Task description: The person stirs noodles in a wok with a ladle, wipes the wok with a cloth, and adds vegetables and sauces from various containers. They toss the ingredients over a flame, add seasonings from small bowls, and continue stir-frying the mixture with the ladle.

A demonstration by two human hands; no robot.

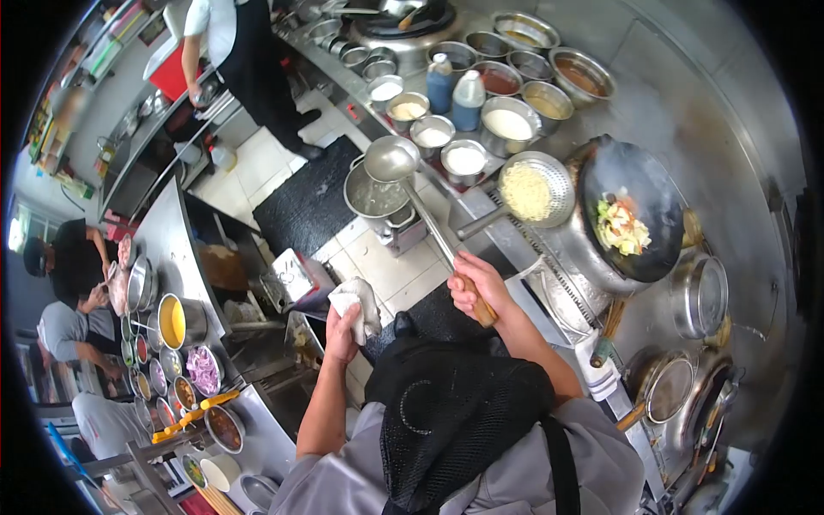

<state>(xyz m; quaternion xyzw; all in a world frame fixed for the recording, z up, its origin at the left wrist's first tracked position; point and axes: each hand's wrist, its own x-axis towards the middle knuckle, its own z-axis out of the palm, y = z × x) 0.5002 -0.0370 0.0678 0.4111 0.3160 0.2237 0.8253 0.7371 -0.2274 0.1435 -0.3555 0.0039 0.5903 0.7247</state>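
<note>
My right hand (477,287) is wrapped round the wooden handle of a long ladle (392,160). The ladle's round bowl hangs above a steel pot (378,196). In my left hand (342,330) is a folded white cloth (355,305), held away from the counters. To the right, a black wok (631,172) holds steaming chopped vegetables (622,227). Beside it, a perforated strainer (562,203) carries a heap of pale noodles (527,191), its handle pointing toward the ladle's shaft.
Metal tubs of white seasoning (464,160) and squeeze bottles (468,99) line the stove edge. Bowls of sauce (582,73) stand behind. On the left counter are a pot of yellow liquid (174,321) and chopped purple onion (203,369). Other people work at left and top; a black mat (300,202) covers floor tiles.
</note>
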